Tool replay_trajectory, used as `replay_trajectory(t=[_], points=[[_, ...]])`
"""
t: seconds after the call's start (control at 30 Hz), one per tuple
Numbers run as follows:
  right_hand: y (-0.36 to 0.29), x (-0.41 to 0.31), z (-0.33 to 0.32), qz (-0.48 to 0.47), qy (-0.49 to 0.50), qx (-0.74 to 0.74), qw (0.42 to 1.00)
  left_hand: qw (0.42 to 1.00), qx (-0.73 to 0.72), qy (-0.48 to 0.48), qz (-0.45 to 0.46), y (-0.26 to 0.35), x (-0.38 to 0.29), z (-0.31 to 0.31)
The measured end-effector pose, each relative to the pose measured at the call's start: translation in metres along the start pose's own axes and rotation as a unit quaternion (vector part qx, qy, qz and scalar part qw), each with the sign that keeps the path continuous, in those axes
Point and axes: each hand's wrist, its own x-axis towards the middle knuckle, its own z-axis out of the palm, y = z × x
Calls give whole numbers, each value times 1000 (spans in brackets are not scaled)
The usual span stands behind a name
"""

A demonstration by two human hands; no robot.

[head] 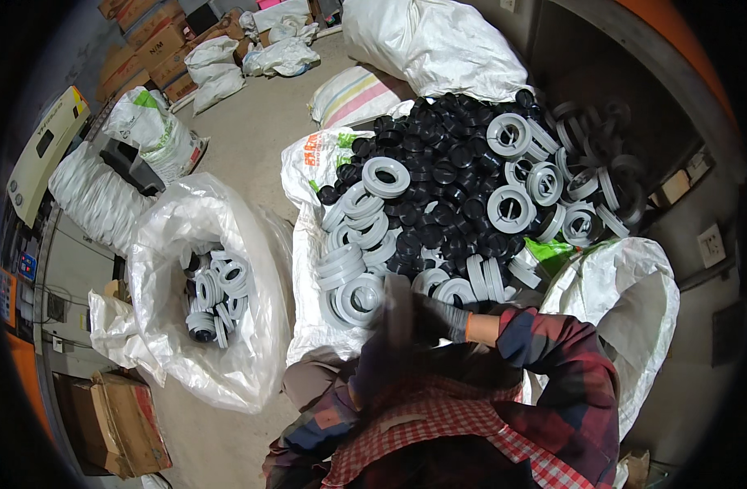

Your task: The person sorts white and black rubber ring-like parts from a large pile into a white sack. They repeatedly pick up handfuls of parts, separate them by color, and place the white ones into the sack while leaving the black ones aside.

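Note:
My right hand (445, 318), in a dark knit glove with an orange cuff, is bent inward in front of my chest. Beside its fingers a plastic ring (398, 313) stands edge-on in deep shadow, and the hand appears to grip it. My left hand (371, 367) is a dark shape just below the ring; its fingers are lost in shadow. Beyond both hands spreads a heap of black plastic caps (446, 174). Grey flanged plastic rings (360, 299) lie along the heap's near and left edges, and more grey rings (511, 209) with inner spokes lie on its right.
Left of me stands an open clear plastic bag (264, 342) with grey rings (209, 290) inside. White woven sacks (434, 43) rest behind the heap. An open cardboard box (132, 422) is at lower left, near a machine (46, 156). A wall socket (712, 246) is at right.

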Motion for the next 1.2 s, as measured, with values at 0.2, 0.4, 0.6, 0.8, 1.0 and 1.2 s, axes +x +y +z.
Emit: replay_trajectory(t=[0.2,0.4,0.6,0.8,1.0,1.2], points=[[34,35,-25,171,13,45,984,809,459,-17,367,-8,2,-43],[44,106,-158,74,277,-593,752,626,492,598,92,6,19,-175],[97,133,-231,226,286,-653,664,929,319,188,-22,-118,110,-156],[94,111,-227,185,417,-568,685,925,313,32,-212,-176,171,-141],[15,76,-152,-178,401,-409,800,975,62,182,-110,-78,123,-130],[-18,79,-20,-318,275,-413,808,926,-347,151,17,2,54,-40]])
